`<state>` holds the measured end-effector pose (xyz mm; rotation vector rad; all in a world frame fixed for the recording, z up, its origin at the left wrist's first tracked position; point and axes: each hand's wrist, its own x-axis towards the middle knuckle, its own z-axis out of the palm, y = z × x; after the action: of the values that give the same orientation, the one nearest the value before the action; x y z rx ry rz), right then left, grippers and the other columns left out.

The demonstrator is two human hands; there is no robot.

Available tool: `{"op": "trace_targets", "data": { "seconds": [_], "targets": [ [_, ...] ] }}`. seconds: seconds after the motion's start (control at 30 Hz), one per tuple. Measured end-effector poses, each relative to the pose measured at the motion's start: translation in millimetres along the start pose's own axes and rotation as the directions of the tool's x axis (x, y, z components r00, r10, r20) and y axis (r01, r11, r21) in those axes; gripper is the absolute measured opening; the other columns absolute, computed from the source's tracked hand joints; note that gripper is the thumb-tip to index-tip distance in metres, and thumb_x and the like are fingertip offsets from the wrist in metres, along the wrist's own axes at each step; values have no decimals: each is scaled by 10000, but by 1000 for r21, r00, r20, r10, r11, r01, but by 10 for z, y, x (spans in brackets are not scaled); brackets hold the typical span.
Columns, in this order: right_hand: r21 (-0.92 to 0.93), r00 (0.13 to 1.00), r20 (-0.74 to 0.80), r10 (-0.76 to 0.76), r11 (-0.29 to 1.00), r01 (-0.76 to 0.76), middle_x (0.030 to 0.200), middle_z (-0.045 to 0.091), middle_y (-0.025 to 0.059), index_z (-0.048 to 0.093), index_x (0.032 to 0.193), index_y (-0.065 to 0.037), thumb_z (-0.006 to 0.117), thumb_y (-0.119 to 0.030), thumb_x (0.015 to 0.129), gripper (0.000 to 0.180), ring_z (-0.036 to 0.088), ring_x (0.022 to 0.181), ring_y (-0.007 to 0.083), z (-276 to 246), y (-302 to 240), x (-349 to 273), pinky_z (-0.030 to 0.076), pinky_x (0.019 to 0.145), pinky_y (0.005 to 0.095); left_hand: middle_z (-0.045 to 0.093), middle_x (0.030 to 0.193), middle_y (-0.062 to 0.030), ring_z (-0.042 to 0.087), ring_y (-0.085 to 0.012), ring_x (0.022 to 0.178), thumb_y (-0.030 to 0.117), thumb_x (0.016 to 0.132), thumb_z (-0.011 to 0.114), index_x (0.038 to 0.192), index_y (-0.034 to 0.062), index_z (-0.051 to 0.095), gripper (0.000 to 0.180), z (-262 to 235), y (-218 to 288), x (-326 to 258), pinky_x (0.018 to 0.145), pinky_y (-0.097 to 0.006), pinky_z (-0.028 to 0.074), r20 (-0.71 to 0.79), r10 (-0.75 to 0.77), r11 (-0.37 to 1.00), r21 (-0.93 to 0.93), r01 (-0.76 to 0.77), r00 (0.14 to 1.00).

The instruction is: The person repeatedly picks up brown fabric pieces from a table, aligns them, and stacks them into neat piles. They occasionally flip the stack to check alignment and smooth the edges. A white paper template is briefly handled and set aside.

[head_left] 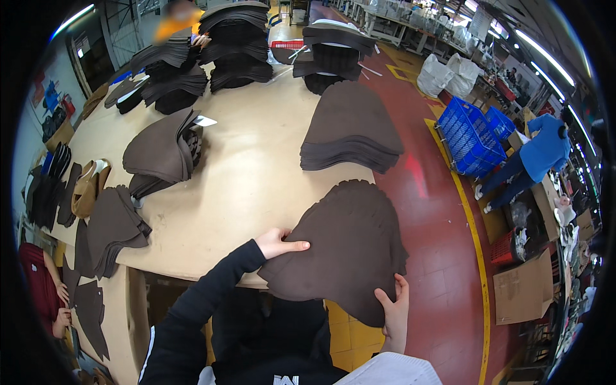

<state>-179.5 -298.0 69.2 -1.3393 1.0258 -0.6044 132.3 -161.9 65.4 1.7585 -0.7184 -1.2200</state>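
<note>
A large dark brown cut piece [343, 250], like leather or fabric with a notched edge, hangs partly over the table's near right corner. My left hand [279, 244] grips its left edge, thumb on top and fingers underneath. At its lower right edge my right hand [394, 311] pinches it between thumb and fingers. Whether it is one layer or more, I cannot tell. Beyond it lies a neat stack of similar brown pieces [350, 131] on the tan table [250, 151]. To the left rests a folded, fanned pile of brown pieces [160, 151].
Tall dark stacks [237, 45] stand at the table's far end, near a person in orange [176, 22]. More brown pieces [115, 224] and a tan shoe part [90, 186] lie left. Another person's hands [63, 305] show at lower left. Blue crates [471, 138] stand right.
</note>
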Motion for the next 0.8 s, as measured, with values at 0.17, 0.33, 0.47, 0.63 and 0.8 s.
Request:
{"op": "trace_targets", "data": {
  "seconds": [0.17,0.33,0.47,0.63,0.8],
  "targets": [
    [377,904,348,246,847,-376,1330,524,166,408,1401,10,783,-159,822,710,558,1178,272,-14,-11,-157,485,973,364,699,1054,-198,698,-265,948,596,789,745,1199,-100,618,818,-25,-36,-80,846,-325,553,-19,6,998,56,-5,1000],
    [405,726,474,498,609,-682,1276,572,169,418,1398,23,769,-187,826,703,581,1152,280,98,3,-67,469,990,373,716,1028,-156,697,-221,907,479,844,752,1149,-91,655,654,-290,-28,-312,833,-316,551,24,-198,978,67,196,980],
    [104,757,505,414,842,-530,1235,601,147,486,1352,32,760,-164,819,631,583,1131,251,303,-123,46,453,988,352,688,1119,-151,666,-218,1003,344,880,751,1243,-82,596,581,-289,-233,-641,906,-327,524,78,12,990,-141,-1,997],
    [-7,686,723,81,994,-110,1199,619,118,513,1316,56,791,-150,783,635,563,1119,200,701,-420,118,436,984,333,696,1097,-127,660,-207,1002,214,841,798,1221,-64,613,506,-417,-483,-898,924,-336,514,-88,101,964,-238,-120,991],
    [153,557,731,-394,890,429,1120,675,156,532,1251,99,820,-140,786,597,625,1037,184,1267,-834,190,486,946,324,687,1137,-120,637,-192,1042,141,762,855,1232,-49,592,571,-817,-429,-1427,943,-337,499,-469,369,889,-72,-451,802]
  ]
}}
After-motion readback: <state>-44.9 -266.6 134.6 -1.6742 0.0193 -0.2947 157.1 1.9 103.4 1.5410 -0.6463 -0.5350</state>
